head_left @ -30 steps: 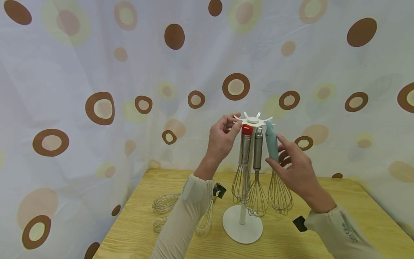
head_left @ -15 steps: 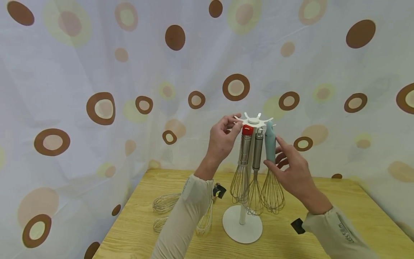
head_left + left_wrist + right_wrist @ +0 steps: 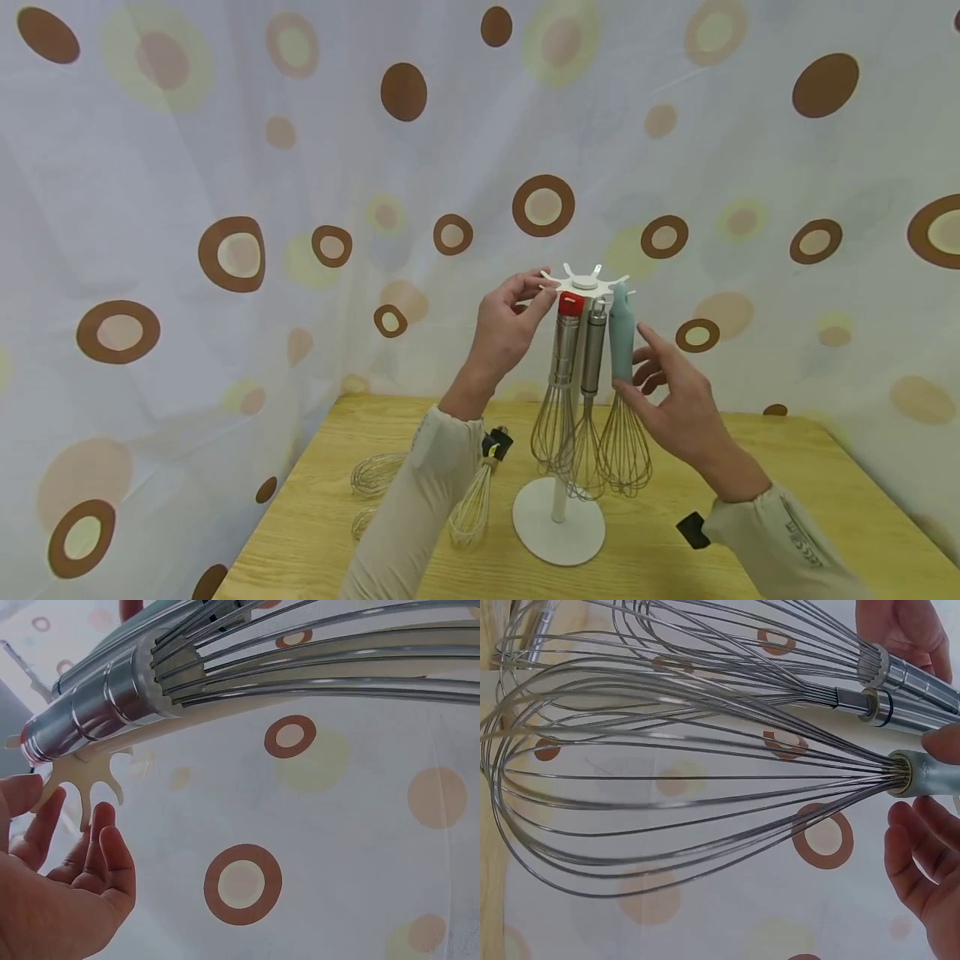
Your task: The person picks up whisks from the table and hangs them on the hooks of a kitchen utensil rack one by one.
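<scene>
Three whisks hang from a white rotating rack in the head view: a red-topped whisk, a steel-handled whisk and a light-blue-handled whisk. My left hand pinches an arm of the rack between thumb and forefinger, beside the red top. At the lower blue handle is my right hand, thumb against one side and fingers at the other; its forefinger stands slightly off. In the right wrist view the blue handle lies between thumb and fingers, its wire loops unobstructed.
The rack's round white base stands on a wooden table. Left of it lie a whisk with a black handle end and more wire whisks, partly hidden by the left sleeve. A dotted curtain hangs behind.
The blue-handled whisk has swung left to hang nearer upright beside the steel one. My right hand followed it slightly left, and its forefinger has come off the handle. The left hand keeps its place on the rack.
</scene>
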A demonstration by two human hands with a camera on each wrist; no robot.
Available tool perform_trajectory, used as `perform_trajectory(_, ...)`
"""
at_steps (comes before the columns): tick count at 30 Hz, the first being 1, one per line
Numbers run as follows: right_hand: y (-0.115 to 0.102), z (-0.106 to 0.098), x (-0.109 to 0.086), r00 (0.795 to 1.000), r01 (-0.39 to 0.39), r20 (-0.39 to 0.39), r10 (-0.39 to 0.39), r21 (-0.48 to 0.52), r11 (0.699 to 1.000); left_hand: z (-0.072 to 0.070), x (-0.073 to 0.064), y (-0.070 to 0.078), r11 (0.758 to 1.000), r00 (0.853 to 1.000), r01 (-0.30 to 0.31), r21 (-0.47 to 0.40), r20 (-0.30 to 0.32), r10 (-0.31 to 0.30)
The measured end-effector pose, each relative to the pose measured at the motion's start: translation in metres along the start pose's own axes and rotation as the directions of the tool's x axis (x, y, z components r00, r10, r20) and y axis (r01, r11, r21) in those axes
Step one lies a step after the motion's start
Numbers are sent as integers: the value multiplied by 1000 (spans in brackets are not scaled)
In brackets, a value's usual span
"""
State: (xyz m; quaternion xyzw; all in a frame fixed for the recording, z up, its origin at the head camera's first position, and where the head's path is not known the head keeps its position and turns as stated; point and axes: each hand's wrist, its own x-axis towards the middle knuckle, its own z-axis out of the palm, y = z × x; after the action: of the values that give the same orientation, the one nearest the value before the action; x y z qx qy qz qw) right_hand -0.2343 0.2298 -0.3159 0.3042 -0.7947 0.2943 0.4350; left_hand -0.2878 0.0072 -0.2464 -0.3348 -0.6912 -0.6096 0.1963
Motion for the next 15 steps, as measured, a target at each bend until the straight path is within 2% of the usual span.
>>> perform_trajectory(5, -1, -1, 4, 998, 9, -60, -7, 23, 1000, -5, -2, -2, 999, 999, -2, 48, 34, 1)
perform_trajectory(9, -2, -4, 11, 994, -17, -112, 20, 26, 1000, -12, -6, -8, 994, 994, 47, 102, 96, -57)
perform_trajectory(12, -3, -8, 19, 989, -37, -145, 41, 31, 999, -18, -10, -14, 980, 975, 121, 159, 165, -147)
perform_trajectory(15, -5, -12, 30, 983, -57, -169, 65, 52, 997, -23, -16, -22, 954, 941, 196, 228, 231, -249)
